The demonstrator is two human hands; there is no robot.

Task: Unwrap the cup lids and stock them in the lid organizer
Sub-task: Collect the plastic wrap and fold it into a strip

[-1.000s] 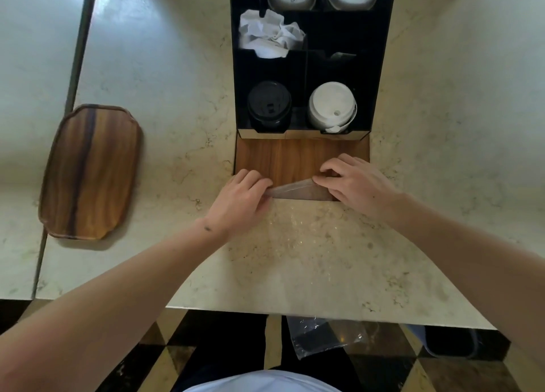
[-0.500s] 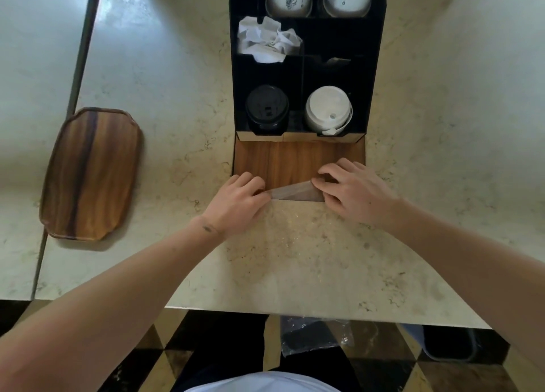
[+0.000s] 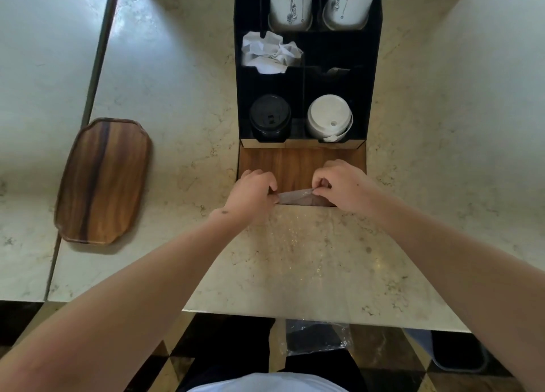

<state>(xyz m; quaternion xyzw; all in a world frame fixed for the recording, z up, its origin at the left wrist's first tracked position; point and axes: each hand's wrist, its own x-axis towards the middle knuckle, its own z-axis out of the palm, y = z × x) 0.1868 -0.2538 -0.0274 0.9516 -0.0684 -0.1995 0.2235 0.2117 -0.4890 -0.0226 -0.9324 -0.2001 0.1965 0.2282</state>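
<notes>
Stretching between both hands, a clear crinkled plastic wrapper lies at the near edge of the wood-fronted black lid organizer. The left hand has its fingers curled onto the wrapper's left end, while the right hand pinches the right end between thumb and fingertips. Inside the organizer's front compartments sit a stack of black round cup lids on the left and a stack of white round cup lids on the right. Behind them rest crumpled white napkins and two printed white paper cup stacks. Well to the left on the beige marble counter lies an oblong wooden tray.
</notes>
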